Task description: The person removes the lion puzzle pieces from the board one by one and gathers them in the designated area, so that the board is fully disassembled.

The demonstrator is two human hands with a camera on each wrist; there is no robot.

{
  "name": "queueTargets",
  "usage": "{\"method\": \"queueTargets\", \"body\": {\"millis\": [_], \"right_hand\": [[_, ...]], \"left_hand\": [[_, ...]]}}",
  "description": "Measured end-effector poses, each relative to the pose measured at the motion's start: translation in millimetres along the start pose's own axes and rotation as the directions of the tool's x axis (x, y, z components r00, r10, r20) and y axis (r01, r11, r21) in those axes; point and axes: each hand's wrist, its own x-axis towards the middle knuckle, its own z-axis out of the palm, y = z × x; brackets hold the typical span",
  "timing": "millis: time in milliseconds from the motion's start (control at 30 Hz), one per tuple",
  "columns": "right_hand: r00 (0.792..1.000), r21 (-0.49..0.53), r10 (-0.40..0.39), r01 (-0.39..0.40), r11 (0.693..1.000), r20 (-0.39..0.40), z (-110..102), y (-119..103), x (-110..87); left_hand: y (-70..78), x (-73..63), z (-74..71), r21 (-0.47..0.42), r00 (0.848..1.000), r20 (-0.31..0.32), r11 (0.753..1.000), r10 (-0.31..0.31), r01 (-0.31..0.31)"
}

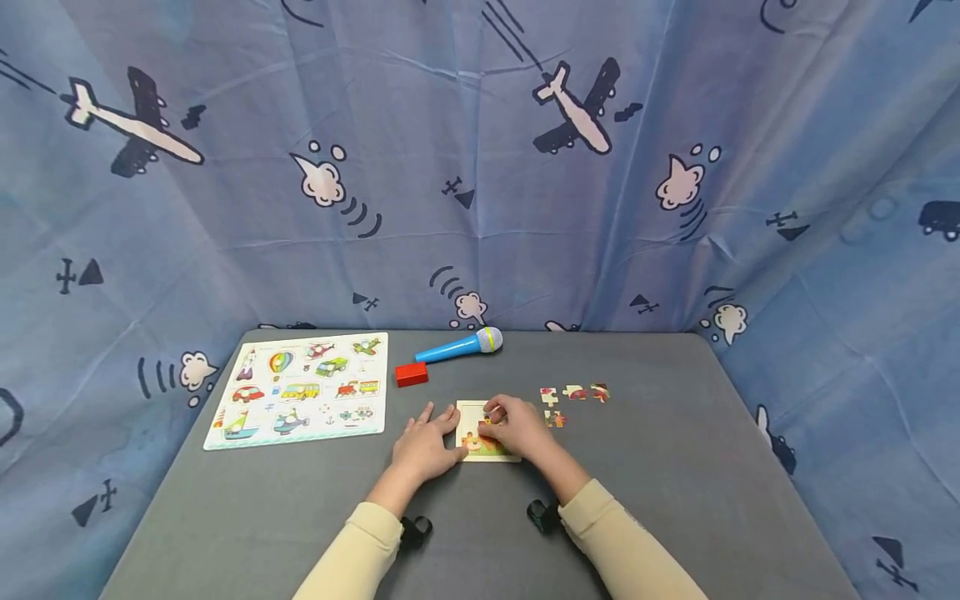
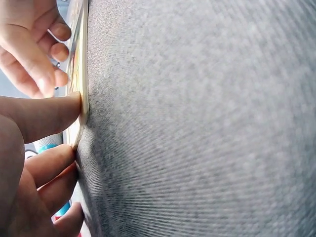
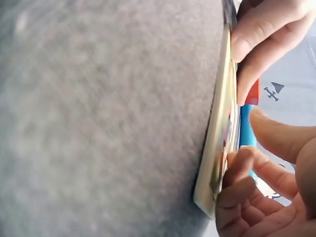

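Observation:
A small jigsaw board (image 1: 471,411) with a pale wooden frame lies on the grey table, with puzzle pieces (image 1: 474,443) along its near side. My left hand (image 1: 423,450) steadies the board at its left side, thumb at the near corner and fingers spread along the edge. Over the board's right half is my right hand (image 1: 517,427), hiding part of the picture. In the right wrist view its thumb stands apart from the bent fingertips (image 3: 241,160), which touch the puzzle surface. No piece shows between thumb and fingers. Several loose jigsaw pieces (image 1: 575,392) lie to the right.
A white board with vehicle pictures (image 1: 285,417) lies at the left. Behind the jigsaw board are a red block (image 1: 411,374) and a blue toy microphone (image 1: 453,348). A blue curtain (image 1: 420,250) hangs behind the grey table (image 1: 675,467).

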Motion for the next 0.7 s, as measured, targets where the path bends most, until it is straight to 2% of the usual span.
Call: {"method": "queueTargets", "body": {"millis": [200,300,533,700], "right_hand": [[0.999,-0.077,-0.034,0.037,0.996,0.033,4.7,-0.1,3.3],[0.999,-0.093,-0.028,0.031,0.995,0.035,4.9,0.0,2.2],[0.998,-0.087,-0.015,0.02,0.996,0.054,6.9,-1.2,2.4],[0.999,-0.07,-0.028,0.031,0.997,0.037,8.6,-1.2,3.3]], "left_hand": [[-0.6,0.5,1.2,0.01,1.0,-0.01,1.0,0.005,-0.005],[-0.5,1.1,3.9,0.003,1.0,-0.009,1.0,0.019,-0.019],[-3.1,1.6,3.8,-0.001,1.0,-0.017,1.0,0.018,-0.018],[-4.4,0.5,3.0,-0.001,0.999,-0.022,1.0,0.023,-0.023]]}}
